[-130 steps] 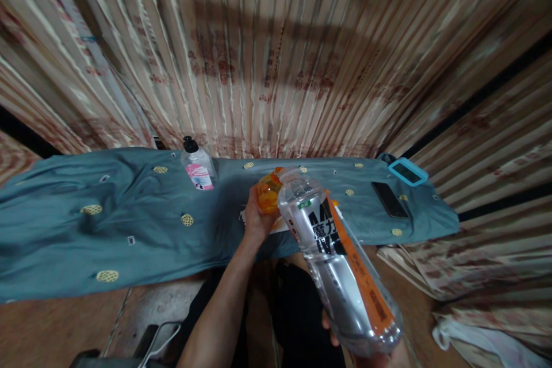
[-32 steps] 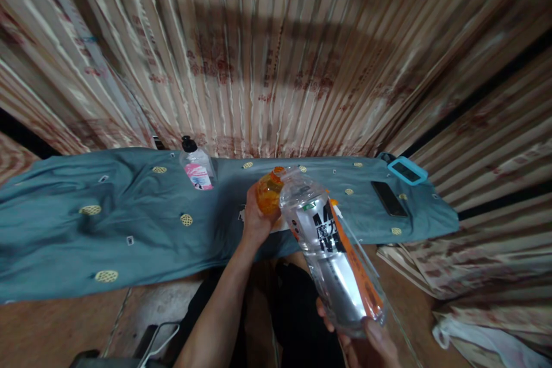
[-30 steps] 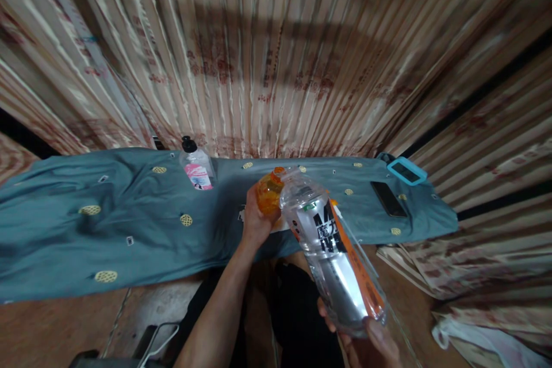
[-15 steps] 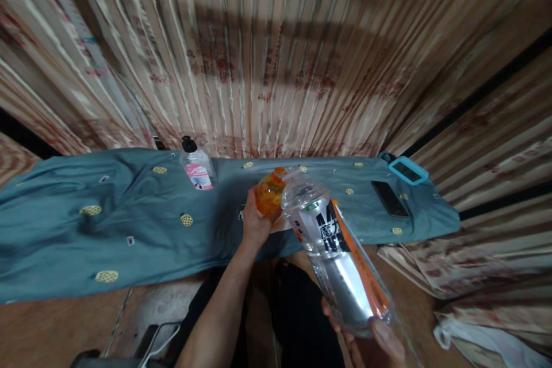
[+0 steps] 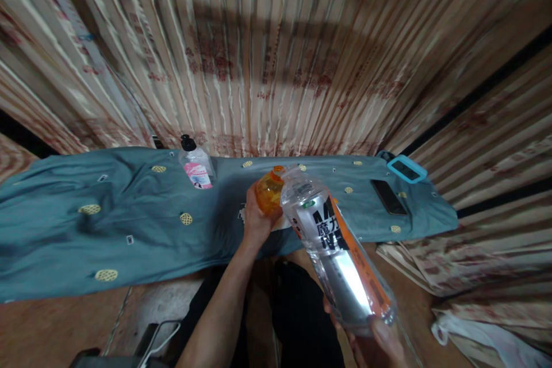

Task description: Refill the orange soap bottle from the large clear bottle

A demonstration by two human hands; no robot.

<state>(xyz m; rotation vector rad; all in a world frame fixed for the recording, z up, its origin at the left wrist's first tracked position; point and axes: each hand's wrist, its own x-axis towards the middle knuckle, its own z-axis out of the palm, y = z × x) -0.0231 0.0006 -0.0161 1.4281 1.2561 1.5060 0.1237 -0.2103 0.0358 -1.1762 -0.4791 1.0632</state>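
Orange btl (image 5: pixel 269 194) (L grip (image 5: pixel 257 221) around), clear btl (image 5: pixel 334 247), R grip (image 5: pixel 371 346) clasped low

The large, clear plastic bottle (image 5: pixel 338 259) at near right wears a silver label with bold black lettering, a small green patch and an orange strip. The round, translucent orange bottle (image 5: pixel 269 194) has a deeper orange rim. Beneath, a teal cloth (image 5: pixel 159 241) carries scattered pale-yellow, netted ovals. At far left, the transparent pump bottle (image 5: pixel 197 168) has a black top and a pink-and-white label. Behind, the pleated beige-brown fabric curtain (image 5: pixel 267 52) bears flowers, apparently dark red in the dim light.
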